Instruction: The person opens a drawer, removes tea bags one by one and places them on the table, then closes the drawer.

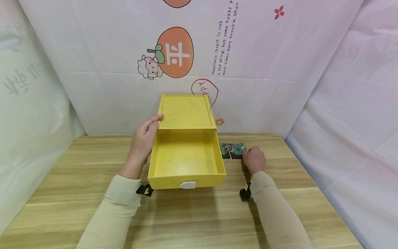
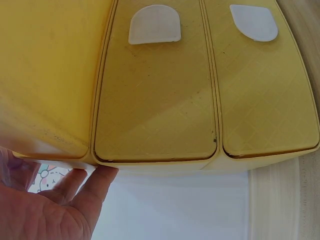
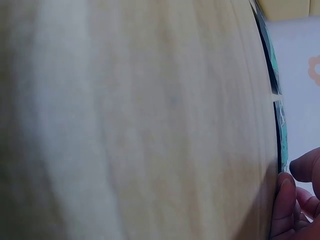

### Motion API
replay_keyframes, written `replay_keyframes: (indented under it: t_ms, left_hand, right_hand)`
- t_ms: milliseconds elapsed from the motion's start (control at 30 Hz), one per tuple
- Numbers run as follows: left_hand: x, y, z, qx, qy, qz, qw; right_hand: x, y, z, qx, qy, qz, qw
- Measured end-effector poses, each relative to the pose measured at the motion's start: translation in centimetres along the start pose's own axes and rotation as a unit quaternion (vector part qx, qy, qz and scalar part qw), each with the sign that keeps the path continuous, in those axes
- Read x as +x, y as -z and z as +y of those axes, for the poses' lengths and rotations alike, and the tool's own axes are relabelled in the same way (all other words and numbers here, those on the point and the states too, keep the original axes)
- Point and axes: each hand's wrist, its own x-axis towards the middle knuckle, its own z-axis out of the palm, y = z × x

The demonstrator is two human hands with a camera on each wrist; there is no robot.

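A yellow drawer cabinet [image 1: 186, 110] stands at the middle of the table with its top drawer [image 1: 183, 155] pulled out and bare inside. My left hand [image 1: 143, 140] rests against the cabinet's left side, a fingertip over the top edge; in the left wrist view its fingers [image 2: 100, 185] touch the side by the drawer fronts. Right of the cabinet lie two small flat dark packets with green floral print. My right hand [image 1: 255, 159] pinches the right edge of the nearer packet [image 1: 237, 150], its thumb [image 3: 305, 165] and curled fingers at that end. The other packet [image 1: 224, 151] is partly hidden by the drawer.
Two lower drawers with white pulls [image 2: 155, 25] are closed under the open one. The wooden table [image 1: 183, 221] backs onto a white printed cloth [image 1: 248, 103], with more white cloth at both sides. A small black camera sits on each wrist.
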Motion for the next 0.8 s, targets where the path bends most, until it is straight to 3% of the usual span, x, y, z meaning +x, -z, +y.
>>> replay_keyframes:
  t_ms: [300, 467, 800]
  left_hand:
    - [0.1, 0.0, 0.0, 0.005, -0.002, -0.002, 1.0000]
    - [0.1, 0.0, 0.1, 0.000, -0.001, -0.003, 1.0000]
    - [0.0, 0.1, 0.1, 0.007, 0.001, -0.005, 1.0000]
  right_hand:
    - [0.1, 0.1, 0.0, 0.019, -0.003, -0.001, 0.9998]
    - [0.3, 0.4, -0.1, 0.023, 0.020, 0.007, 0.9995]
    - [-0.5, 1.9, -2.5, 0.059, 0.079, 0.068, 0.9928]
